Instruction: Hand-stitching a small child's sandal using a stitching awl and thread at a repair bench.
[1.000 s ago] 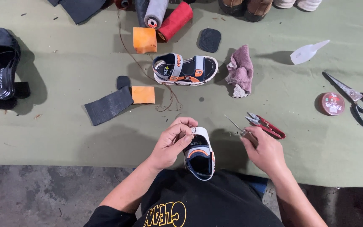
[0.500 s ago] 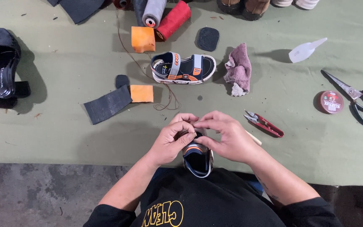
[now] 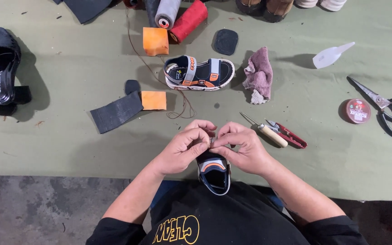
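Both hands pinched on a small sandal (image 3: 213,171) at the near table edge, toe toward the body — left hand (image 3: 184,149) and right hand (image 3: 241,147) fingertips meet at its top strap. Matching sandal (image 3: 199,73) lies further out; awl (image 3: 268,133) just beside the right hand

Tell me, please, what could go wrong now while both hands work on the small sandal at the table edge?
1. The small navy, orange and grey sandal overhangs the green table's edge; if the left hand or right hand loosens, it may fall onto the lap.
2. The wooden-handled awl lies beside the right hand, so a sideways move might prick the hand or knock the awl.
3. The loose brown thread curls nearby and may snag.
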